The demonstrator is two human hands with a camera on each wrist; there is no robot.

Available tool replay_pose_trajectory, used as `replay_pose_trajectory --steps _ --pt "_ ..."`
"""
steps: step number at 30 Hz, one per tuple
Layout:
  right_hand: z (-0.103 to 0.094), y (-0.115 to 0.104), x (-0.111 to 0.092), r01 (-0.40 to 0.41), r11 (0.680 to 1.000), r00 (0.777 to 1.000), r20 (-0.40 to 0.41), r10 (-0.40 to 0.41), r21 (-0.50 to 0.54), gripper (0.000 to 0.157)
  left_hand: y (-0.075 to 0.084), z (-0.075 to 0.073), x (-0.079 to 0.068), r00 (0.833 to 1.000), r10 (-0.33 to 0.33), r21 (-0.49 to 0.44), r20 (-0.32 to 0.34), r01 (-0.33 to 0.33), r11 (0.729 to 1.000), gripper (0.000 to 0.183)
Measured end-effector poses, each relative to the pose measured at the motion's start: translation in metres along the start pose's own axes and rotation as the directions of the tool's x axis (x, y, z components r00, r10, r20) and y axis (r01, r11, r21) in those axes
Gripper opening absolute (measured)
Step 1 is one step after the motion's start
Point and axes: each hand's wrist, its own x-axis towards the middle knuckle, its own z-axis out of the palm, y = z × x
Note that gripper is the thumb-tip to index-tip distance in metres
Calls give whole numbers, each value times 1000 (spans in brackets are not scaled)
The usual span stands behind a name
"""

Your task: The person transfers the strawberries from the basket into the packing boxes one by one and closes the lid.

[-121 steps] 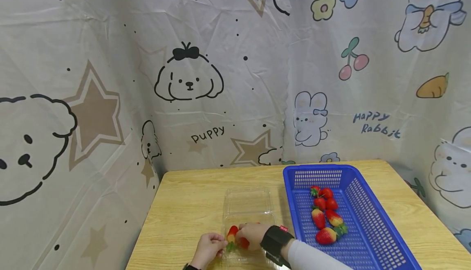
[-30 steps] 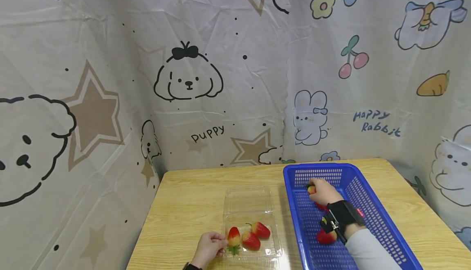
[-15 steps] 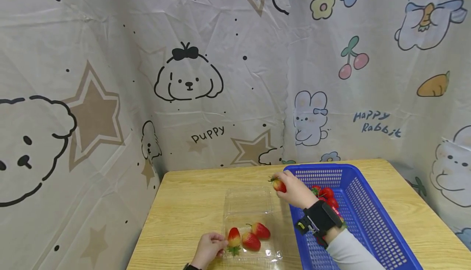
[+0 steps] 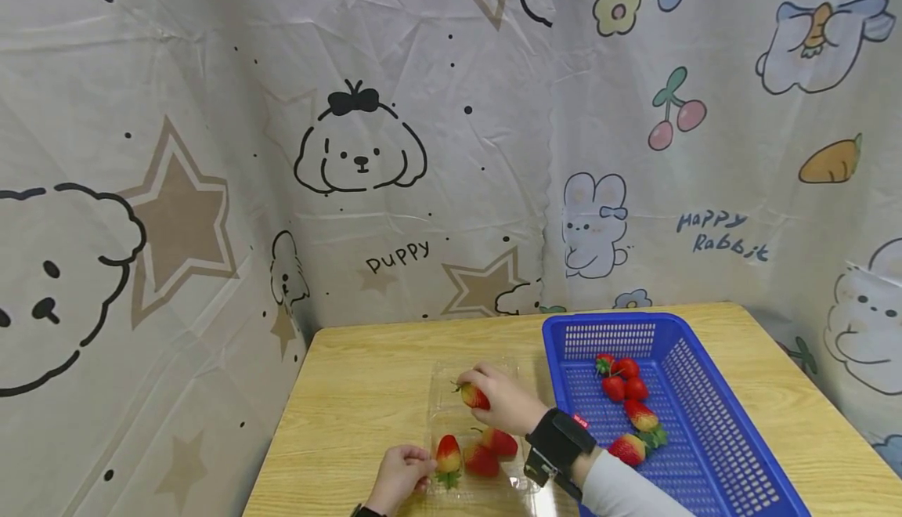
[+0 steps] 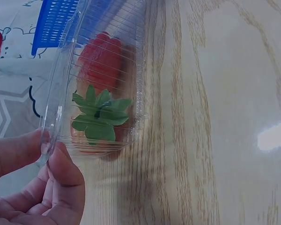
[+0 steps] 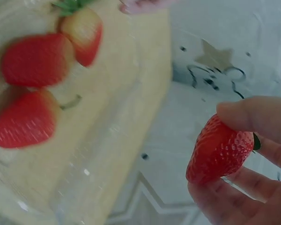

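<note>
At the near edge of the wooden table [image 4: 352, 392], the left hand [image 4: 398, 476] pinches the near-left rim of the clear plastic clamshell box [image 4: 474, 392] between thumb and fingers; the left wrist view shows the rim caught between the fingertips [image 5: 61, 164]. Just beyond those fingers, inside the tray half of the box, a strawberry with green leaves [image 4: 447, 457] lies against the left wall (leaves toward the hand). Two more strawberries [image 4: 491, 453] lie touching each other to its right in the same tray.

Above the box, over the join between tray and open lid, the right hand [image 4: 502, 399] holds one strawberry [image 4: 474, 396] pinched between thumb and fingertips, clear of the plastic. The right wrist view confirms this: the held fruit [image 6: 220, 152] is enclosed by curled fingers [image 6: 253, 115], with the three boxed strawberries blurred below. A black wrist strap [image 4: 558, 442] and a grey sleeve [image 4: 620, 493] follow the hand to the lower edge.

To the right of the box, close beside it, stands a blue plastic basket [image 4: 712, 399]. It contains six strawberries [image 4: 627, 403] in a loose line along its floor.

Behind the table hangs a cartoon-printed cloth backdrop [image 4: 352, 149] (puppies, stars, rabbits).
</note>
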Motion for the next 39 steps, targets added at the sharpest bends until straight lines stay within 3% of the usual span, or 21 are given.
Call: replay_pose_trajectory --steps 7,12,19,31,39 --pt "27 -1 2 19 1000 990 141 -17 -11 43 0 -1 -1 1000 15 -4 13 -15 1000 12" --pt "47 8 1 -25 998 973 227 36 -50 43 -1 -2 0 1000 21 -11 18 -20 1000 12" --pt "66 18 -4 -22 985 972 228 62 -173 39 1 -2 -1 1000 20 -2 13 -20 1000 12" --pt "75 20 -8 35 975 965 262 25 -220 36 1 0 0 1000 -25 3 1 25 1000 12" --pt "79 20 -9 21 994 943 332 15 -104 35 0 0 -1 1000 2 -11 5 -2 1000 11"
